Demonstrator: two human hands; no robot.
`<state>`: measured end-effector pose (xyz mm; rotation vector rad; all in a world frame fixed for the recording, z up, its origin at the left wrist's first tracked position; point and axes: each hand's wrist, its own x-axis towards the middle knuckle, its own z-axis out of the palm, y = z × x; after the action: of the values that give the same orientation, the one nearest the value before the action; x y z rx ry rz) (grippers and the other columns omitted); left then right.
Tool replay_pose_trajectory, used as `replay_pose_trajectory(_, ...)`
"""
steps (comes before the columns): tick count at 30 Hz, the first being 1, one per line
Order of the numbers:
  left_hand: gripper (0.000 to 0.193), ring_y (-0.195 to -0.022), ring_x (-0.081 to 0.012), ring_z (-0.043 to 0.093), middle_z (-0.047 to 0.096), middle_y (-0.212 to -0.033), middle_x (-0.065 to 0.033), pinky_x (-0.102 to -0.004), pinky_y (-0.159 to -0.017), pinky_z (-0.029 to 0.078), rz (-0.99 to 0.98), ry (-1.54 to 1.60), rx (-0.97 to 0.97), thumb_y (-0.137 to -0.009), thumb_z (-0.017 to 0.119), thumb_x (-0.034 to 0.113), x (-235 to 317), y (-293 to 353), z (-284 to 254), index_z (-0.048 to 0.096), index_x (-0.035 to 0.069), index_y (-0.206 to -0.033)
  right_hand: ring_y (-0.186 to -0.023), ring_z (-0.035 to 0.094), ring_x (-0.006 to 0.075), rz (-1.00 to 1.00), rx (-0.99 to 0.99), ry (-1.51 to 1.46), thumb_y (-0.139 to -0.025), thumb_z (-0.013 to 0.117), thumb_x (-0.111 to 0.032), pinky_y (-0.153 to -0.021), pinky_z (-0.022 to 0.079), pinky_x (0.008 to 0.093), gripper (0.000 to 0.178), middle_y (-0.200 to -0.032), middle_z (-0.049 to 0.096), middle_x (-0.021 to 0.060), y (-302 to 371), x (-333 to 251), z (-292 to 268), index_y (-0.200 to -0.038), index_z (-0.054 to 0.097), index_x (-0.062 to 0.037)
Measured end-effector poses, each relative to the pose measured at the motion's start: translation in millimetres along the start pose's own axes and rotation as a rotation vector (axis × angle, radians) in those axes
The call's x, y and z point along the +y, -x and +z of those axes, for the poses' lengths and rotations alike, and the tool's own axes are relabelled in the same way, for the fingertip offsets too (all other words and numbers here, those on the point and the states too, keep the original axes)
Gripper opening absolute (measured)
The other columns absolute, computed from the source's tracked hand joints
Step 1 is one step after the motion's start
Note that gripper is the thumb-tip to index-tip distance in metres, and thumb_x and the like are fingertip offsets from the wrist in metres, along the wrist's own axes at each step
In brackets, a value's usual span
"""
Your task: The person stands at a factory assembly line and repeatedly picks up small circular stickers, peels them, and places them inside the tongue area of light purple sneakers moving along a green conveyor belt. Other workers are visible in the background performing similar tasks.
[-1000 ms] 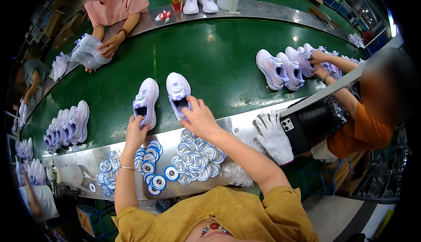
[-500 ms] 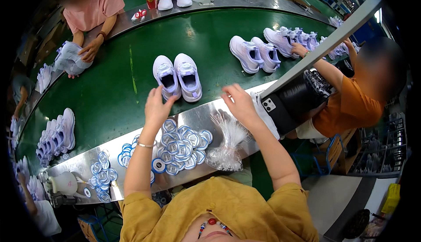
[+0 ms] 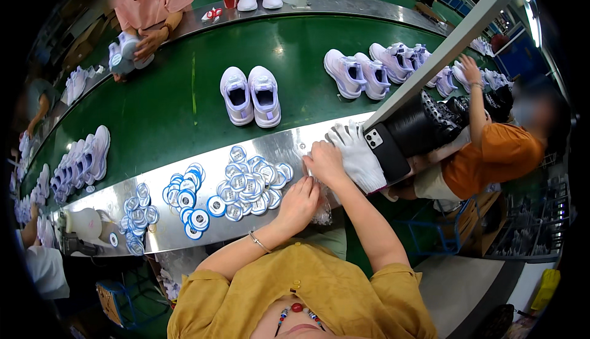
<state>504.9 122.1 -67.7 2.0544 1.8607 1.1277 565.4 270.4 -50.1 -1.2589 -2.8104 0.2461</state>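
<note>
Both of my hands are together over a bundle of clear plastic strands (image 3: pixel 322 214) at the near edge of the metal ledge, covering most of it. My left hand (image 3: pixel 299 202) has its fingers closed on the strands, just right of a heap of round white-and-blue tags (image 3: pixel 247 182). Slightly farther off, my right hand (image 3: pixel 326 163) is curled with its fingertips pinched at the upper end of the bundle. What exactly lies between the fingertips is partly hidden. A pair of pale lilac sneakers (image 3: pixel 265 97) stands on the green belt beyond, touched by neither hand.
White gloves (image 3: pixel 357 159) and a dark phone (image 3: pixel 386 151) lie right of my hands, below a slanted grey post (image 3: pixel 439 53). More tags (image 3: pixel 184 191) lie leftward. Sneakers line the green belt (image 3: pixel 160 136). A co-worker in pink handles shoes; another in orange reaches rightward.
My hands have left the sneakers' near side and come together on the plastic strands, their fingers closing. The co-worker in orange has moved a hand away from the nearer shoes.
</note>
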Motion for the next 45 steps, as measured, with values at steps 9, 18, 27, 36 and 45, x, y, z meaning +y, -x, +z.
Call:
replay_pose_trajectory(9,0.052,-0.126,-0.0387,0.042,0.045,-0.132,-0.0265,-0.0447,-0.102,0.038,-0.012,0.001,-0.022,-0.08,0.065,0.017,4.1,-5.4,-4.8,0.049,-0.003,-0.125,-0.079,0.06,0.0317,0.012,0.348,-0.301,-0.078,0.065,-0.017,-0.07,0.042,0.0455,0.009,-0.082,0.062,0.0105,11.9,10.6,2.6,-0.076,0.065,-0.0078)
replay_pose_trajectory(18,0.05,-0.129,-0.0383,0.039,0.038,-0.139,-0.0267,-0.0457,-0.106,0.034,0.015,0.006,-0.139,-0.087,0.058,0.018,-2.7,-3.5,4.6,0.045,-0.006,-0.129,-0.064,0.057,0.0079,0.213,0.286,-0.894,-0.082,0.065,-0.006,-0.06,0.045,0.0225,0.01,-0.07,0.063,0.0033,-8.0,34.0,23.5,-0.085,0.064,0.0039)
replay_pose_trajectory(27,0.049,-0.129,-0.038,0.039,0.039,-0.138,-0.0259,-0.0441,-0.106,0.034,0.005,0.009,-0.142,-0.088,0.057,0.019,-3.9,-2.3,4.1,0.046,-0.007,-0.128,-0.067,0.056,0.0074,0.344,0.31,-1.264,-0.085,0.063,-0.01,-0.058,0.041,0.0201,0.009,-0.073,0.062,0.0021,-33.6,29.2,21.0,-0.085,0.064,-0.0006)
replay_pose_trajectory(36,0.049,-0.128,-0.0381,0.04,0.041,-0.137,-0.0255,-0.0437,-0.105,0.035,0.002,0.03,-0.101,-0.088,0.059,0.02,-5.4,-2.9,7.4,0.046,-0.007,-0.127,-0.074,0.061,0.0127,0.145,0.671,-1.475,-0.094,0.056,-0.013,-0.07,0.051,0.0248,0.012,-0.086,0.066,0.0081,-50.5,22.7,-33.4,-0.096,0.058,-0.0017)
replay_pose_trajectory(45,0.04,-0.115,-0.0366,0.049,0.05,-0.126,-0.0223,-0.0424,-0.092,0.042,-0.093,0.042,0.105,-0.081,0.063,0.01,-13.2,0.2,-19.9,0.054,0.001,-0.119,-0.059,0.039,0.0008,0.073,0.393,-1.124,-0.092,0.06,-0.013,-0.051,0.03,0.0168,0.009,-0.075,0.053,-0.0071,2.9,-46.3,-93.7,-0.092,0.062,-0.0041)
